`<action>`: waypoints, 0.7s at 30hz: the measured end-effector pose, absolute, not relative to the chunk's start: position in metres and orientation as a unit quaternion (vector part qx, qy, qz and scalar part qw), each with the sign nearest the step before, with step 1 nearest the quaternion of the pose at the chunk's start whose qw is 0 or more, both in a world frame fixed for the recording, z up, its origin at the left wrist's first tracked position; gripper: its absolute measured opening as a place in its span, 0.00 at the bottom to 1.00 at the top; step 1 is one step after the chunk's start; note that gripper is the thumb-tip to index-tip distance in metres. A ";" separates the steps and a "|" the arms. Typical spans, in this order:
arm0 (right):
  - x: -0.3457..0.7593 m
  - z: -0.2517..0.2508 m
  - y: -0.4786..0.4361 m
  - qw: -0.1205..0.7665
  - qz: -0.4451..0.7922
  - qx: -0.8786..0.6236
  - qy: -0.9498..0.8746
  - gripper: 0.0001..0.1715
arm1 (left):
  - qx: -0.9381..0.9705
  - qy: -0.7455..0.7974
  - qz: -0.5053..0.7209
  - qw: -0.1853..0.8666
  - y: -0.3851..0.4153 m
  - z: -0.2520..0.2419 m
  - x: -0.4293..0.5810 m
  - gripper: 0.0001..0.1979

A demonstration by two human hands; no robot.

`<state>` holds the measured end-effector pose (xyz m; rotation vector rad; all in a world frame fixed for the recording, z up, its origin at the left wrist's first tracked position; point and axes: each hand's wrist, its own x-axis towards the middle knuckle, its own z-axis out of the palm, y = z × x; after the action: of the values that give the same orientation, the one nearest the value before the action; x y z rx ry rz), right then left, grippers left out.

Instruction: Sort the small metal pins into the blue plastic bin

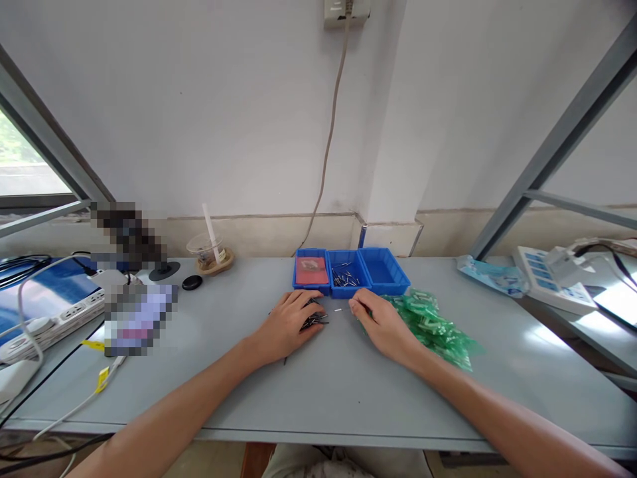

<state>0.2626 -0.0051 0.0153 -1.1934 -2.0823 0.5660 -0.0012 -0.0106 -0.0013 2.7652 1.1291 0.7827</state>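
My left hand (pixel 289 325) lies over a pile of thin black pin-like parts (pixel 314 317), its fingers curved and a little apart. Some of the pile is hidden under the palm, and one dark piece pokes out below it. My right hand (pixel 381 323) is closed in a pinch on a small slim metal pin (pixel 339 309), whose light end points left. Just beyond the hands, several similar small metal parts lie in the middle blue bin (pixel 347 289). Beside the right hand is a heap of green plastic bags (pixel 430 322).
The left blue bin (pixel 311 287) holds a reddish packet; the right blue bin (pixel 385 269) adjoins the middle one. Farther left are a plastic cup (pixel 204 247), a black round lid (pixel 192 283) and a power strip (pixel 74 317). A blue packet (pixel 492 275) and a white socket unit (pixel 552 279) lie right.
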 end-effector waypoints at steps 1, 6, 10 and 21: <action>0.263 0.015 -0.004 0.340 0.231 -0.462 -0.786 0.19 | 0.895 0.367 0.250 0.030 -0.010 -0.002 -0.001 0.11; 0.265 0.011 -0.002 0.382 0.283 -0.473 -0.742 0.16 | 0.894 0.374 0.244 0.038 -0.009 -0.002 -0.001 0.13; 0.265 0.008 0.001 0.385 0.350 -0.474 -0.710 0.11 | 0.900 0.364 0.237 0.039 -0.010 -0.001 0.000 0.09; 0.267 0.009 0.005 0.424 0.485 -0.415 -0.643 0.14 | 0.905 0.354 0.234 0.044 -0.008 -0.005 -0.001 0.07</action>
<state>0.2667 0.0051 0.0094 -1.0379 -1.6084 1.2144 -0.0013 -0.0082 -0.0049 2.7659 1.0809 0.7148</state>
